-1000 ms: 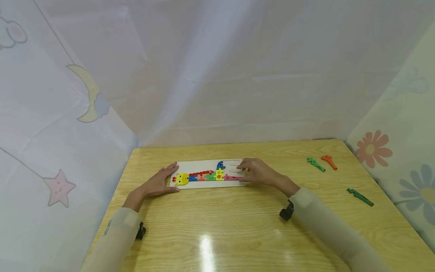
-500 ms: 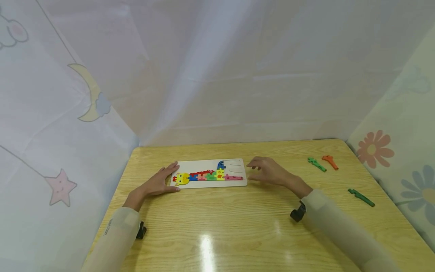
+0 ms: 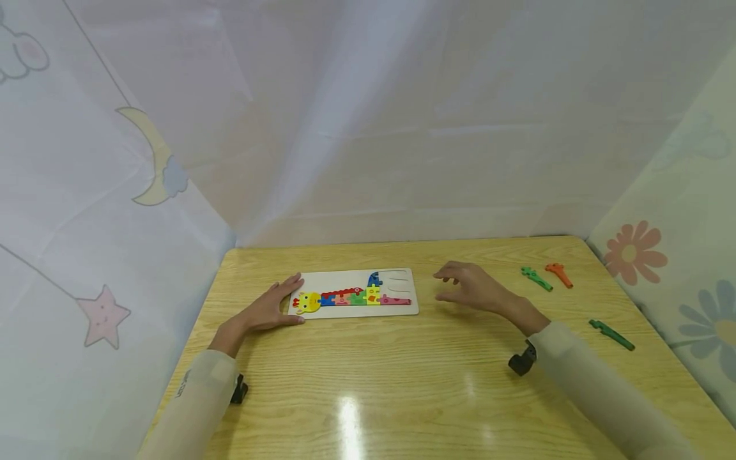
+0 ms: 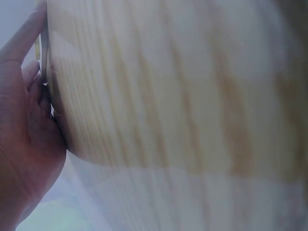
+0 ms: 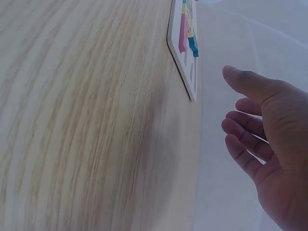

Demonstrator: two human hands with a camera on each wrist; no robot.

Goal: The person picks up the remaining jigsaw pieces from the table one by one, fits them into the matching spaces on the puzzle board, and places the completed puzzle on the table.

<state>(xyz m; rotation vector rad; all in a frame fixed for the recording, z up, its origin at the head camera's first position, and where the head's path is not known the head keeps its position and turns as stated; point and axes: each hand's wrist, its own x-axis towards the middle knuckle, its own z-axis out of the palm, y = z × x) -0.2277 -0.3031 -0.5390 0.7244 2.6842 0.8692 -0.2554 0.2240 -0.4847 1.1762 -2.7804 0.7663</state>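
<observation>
1. White and smooth, the flat board [image 3: 330, 280] lies on the wood-grained bench [image 3: 402, 383], near the middle of the head frame; its corners are rounded and its edge thin.
2. Much of the giraffe seems done: a yellow head [image 3: 310, 302] at the left end, a neck of interlocking coloured sections running right, then a yellow square-like piece [image 3: 372, 296], with a blue piece [image 3: 374, 280] above it and a long pink piece [image 3: 395, 301] to its right.
3. What appears left is the legs: pale recesses [image 3: 397, 284] lie bare at the board's right end. Three slender, knob-ended pieces sit off the board at the right of the frame: light green [image 3: 536, 278] and orange [image 3: 559, 275] near each other towards the bench's far edge, dark green [image 3: 612, 335] lower down. They look solid and matt, and by shape probably belong in those gaps.
4. The left hand [image 3: 269, 308] spans the board's left end, fingers spread wide, the thumb along the lower edge; it looks braced there rather than clenched.
5. The right hand [image 3: 468, 285] hovers between board and loose pieces, fingers loosely bent and parted, holding nothing.
</observation>
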